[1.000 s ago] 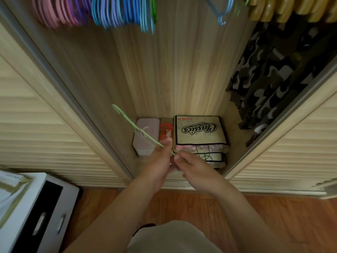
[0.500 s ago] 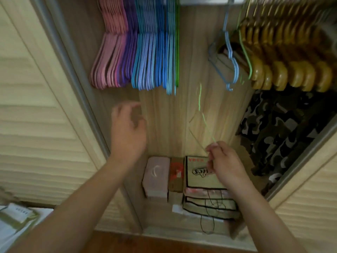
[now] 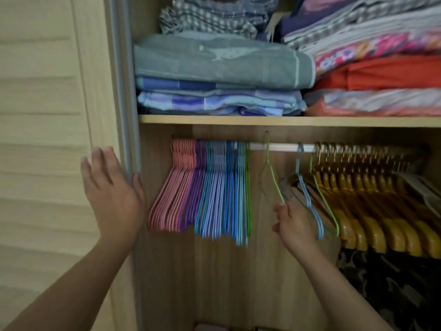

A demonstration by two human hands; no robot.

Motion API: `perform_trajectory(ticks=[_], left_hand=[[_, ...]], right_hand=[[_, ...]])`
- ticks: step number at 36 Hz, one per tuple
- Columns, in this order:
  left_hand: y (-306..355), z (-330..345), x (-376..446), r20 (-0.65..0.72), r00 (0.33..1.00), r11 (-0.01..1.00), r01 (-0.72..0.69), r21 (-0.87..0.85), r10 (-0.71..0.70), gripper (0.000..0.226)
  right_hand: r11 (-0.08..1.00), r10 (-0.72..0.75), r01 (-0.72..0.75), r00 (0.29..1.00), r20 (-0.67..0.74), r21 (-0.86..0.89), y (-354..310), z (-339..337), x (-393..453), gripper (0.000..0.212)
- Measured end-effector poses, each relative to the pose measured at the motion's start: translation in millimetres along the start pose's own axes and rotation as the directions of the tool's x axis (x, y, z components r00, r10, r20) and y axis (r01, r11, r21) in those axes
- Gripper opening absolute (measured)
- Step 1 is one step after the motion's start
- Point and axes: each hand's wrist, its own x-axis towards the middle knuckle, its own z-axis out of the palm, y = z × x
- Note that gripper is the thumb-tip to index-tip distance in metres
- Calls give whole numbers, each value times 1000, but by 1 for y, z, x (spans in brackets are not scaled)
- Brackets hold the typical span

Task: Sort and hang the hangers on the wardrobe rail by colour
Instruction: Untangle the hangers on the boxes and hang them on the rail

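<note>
Lifted up since half a second ago: green hanger [image 3: 270,174], hook now over the white rail [image 3: 281,147]. Hangs straight down, just right of the green hangers [image 3: 248,192]. Pinched at the bottom by the right hand [image 3: 292,223]. Left hand [image 3: 112,192] flat, fingers spread, by the door edge. Needs sliding left, probably.

No words, numbers, labels or brand marks can be read anywhere here; the printed patterns on the folded bedding [image 3: 372,51] are too blurred to make out as letters.

Thin green hanger [image 3: 272,174] hooked on white rail [image 3: 281,147], tilted.
</note>
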Motion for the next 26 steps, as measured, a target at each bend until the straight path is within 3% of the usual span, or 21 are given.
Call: perform_trajectory(ticks=[11,16,26], left_hand=[[-6,6,3,-27,1000,1000,-7,20,7,63],[-8,9,2,-38,999,1000,8,-3,-8,64],[-7,9,2,-22,1000,1000,14,-10,-14,66]], right_hand=[[995,-10,20,995,96,-98,20,21,27,28],[986,-54,76,987,149,-148,29,30,25,53],[975,-77,123,968,240,-183,18,42,21,56]])
